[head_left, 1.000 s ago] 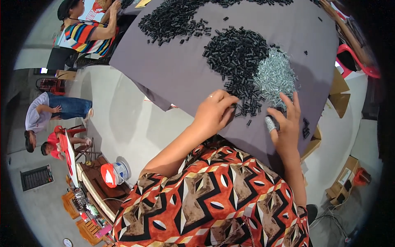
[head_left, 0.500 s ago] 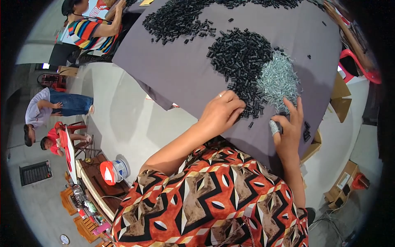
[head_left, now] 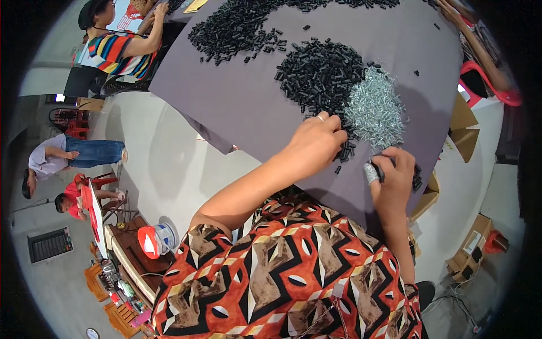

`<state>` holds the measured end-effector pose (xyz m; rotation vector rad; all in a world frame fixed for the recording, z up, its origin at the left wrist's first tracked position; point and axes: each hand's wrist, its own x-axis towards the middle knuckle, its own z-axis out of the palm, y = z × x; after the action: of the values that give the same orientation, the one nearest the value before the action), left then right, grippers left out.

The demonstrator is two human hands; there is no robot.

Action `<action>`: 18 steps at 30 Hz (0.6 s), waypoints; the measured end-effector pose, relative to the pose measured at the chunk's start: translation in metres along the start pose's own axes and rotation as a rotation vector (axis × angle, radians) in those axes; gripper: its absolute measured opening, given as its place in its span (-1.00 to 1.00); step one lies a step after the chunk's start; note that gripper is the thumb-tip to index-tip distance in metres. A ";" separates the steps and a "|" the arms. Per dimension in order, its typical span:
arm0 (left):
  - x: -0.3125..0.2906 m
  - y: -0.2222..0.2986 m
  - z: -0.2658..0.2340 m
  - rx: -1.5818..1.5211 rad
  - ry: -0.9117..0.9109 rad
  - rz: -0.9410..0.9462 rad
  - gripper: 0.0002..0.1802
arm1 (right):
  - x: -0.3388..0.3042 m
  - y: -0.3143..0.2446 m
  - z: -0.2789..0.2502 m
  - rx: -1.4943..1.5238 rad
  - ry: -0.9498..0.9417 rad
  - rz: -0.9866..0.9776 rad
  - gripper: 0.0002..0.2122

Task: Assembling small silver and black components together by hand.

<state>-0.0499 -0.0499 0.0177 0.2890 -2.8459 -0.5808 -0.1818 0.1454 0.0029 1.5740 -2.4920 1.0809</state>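
Observation:
A mound of short black plastic tube-like pieces (head_left: 322, 73) lies on the grey cloth-covered table (head_left: 237, 96). Against its right side rests a heap of thin, clear, shiny small pieces (head_left: 375, 107). My left hand (head_left: 317, 141), ringed on one finger, reaches over the near edge of the black mound with its fingers bent closed. What they hold is hidden. Just below the clear heap, my right hand (head_left: 393, 179) is curled, its thumb covered by a silvery wrap (head_left: 371, 173). A small black piece (head_left: 380, 170) shows between that thumb and the fingers.
Another large black pile (head_left: 231, 34) spreads across the far side. Several loose black pieces (head_left: 417, 179) lie right of my right hand. A person in a striped shirt (head_left: 121, 53) works at far left; another person's arm (head_left: 480, 53) reaches in at far right. Cardboard boxes (head_left: 466, 133) stand beyond the right edge.
My right hand's fingers have curled inward from being stretched toward the clear heap. My left hand has pushed slightly farther over the black mound. The whole view has shifted a little.

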 end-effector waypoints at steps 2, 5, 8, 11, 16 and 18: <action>0.000 0.000 0.000 0.002 -0.029 0.017 -0.84 | 0.002 -0.004 0.000 -0.037 -0.015 -0.015 -0.67; 0.001 0.000 -0.001 -0.024 -0.013 -0.008 -0.86 | 0.002 -0.007 0.001 -0.046 -0.070 -0.019 -0.68; 0.000 -0.002 -0.002 -0.055 -0.016 -0.040 -0.84 | 0.001 -0.005 0.002 0.030 -0.081 0.029 -0.68; -0.006 0.002 -0.006 -0.138 0.080 -0.028 -0.83 | -0.008 0.010 0.005 0.251 -0.003 0.029 -0.72; -0.029 0.029 0.005 -1.171 -0.016 -0.445 -0.88 | -0.007 0.000 0.001 1.089 -0.099 0.444 -0.81; -0.035 0.031 0.010 -1.231 -0.039 -0.429 -0.82 | -0.002 -0.008 -0.006 1.135 -0.149 0.454 -0.82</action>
<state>-0.0237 -0.0105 0.0148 0.6091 -1.9037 -2.1923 -0.1768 0.1486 0.0113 1.1405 -2.4590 2.8778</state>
